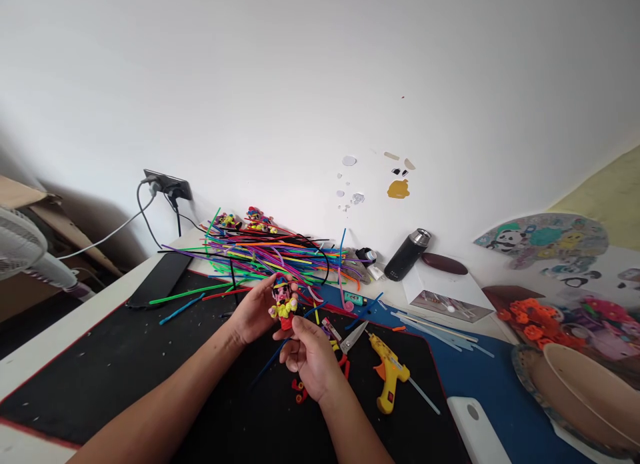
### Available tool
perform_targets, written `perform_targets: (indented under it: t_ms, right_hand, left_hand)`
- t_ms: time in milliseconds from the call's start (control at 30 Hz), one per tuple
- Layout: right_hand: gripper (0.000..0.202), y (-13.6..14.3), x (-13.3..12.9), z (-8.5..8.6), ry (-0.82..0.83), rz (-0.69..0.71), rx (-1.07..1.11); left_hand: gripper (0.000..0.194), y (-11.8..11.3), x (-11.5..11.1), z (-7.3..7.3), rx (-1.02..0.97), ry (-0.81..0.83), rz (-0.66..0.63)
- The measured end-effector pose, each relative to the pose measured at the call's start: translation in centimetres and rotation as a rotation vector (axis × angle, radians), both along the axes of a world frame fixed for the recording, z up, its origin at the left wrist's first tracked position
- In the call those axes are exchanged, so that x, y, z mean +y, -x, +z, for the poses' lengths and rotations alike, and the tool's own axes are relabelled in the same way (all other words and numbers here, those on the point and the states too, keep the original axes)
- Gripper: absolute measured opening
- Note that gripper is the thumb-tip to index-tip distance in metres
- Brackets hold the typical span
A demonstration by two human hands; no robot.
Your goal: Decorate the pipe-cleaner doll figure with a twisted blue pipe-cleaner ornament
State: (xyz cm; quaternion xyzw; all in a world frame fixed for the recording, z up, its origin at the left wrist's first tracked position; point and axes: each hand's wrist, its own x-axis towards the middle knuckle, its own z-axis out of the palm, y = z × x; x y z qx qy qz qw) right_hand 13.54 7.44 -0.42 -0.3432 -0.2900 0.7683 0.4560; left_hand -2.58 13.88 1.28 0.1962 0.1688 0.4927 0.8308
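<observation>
A small colourful figure [284,306] with a pink face, yellow arms and a red lower part is held upright between both hands, above the black mat [125,357]. My left hand [254,312] is closed round its left side and back. The fingers of my right hand [311,354] grip its lower right side. Just right of my right hand lie scissors [354,337] and a yellow glue gun [391,371] with a glue stick in its back. Small red and orange pieces [299,391] rest below my right hand.
Pipe cleaners [280,254] are heaped against the wall, with more figures [257,217] behind. A black bottle [409,254], a white box [445,287], glue sticks [435,327] and a round bowl [590,397] stand or lie right. A phone [160,279] and a fan [23,244] are left.
</observation>
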Motion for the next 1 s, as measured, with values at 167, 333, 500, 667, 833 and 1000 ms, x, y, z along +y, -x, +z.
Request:
perform_targets:
  t_ms: [167,333,500,667,833,1000]
  right_hand:
    - [0.052,-0.09,0.19,0.00,0.002,0.002,0.008]
    - [0.052,-0.07,0.24,0.00,0.002,0.004,0.002]
    - [0.051,-0.06,0.27,-0.06,-0.001,0.001,-0.002]
    - [0.050,-0.13,0.28,-0.40,-0.011,0.011,0.001]
    - [0.049,-0.13,0.27,-0.51,-0.015,0.010,0.008]
    - [0.051,-0.15,0.24,-0.34,-0.010,0.011,0.005]
  left_hand:
    - [0.021,-0.13,0.05,-0.34,-0.029,0.019,-0.007]
    - [0.019,-0.11,0.01,-0.30,-0.053,0.026,-0.013]
    - [0.021,-0.14,-0.10,-0.23,-0.045,0.020,-0.004]
    - [0.025,-0.16,-0.17,-0.39,-0.033,0.007,0.004]
    - [0.029,-0.10,-0.17,-0.42,-0.039,0.020,-0.004]
    - [0.028,-0.06,-0.13,-0.58,-0.054,0.019,-0.006]
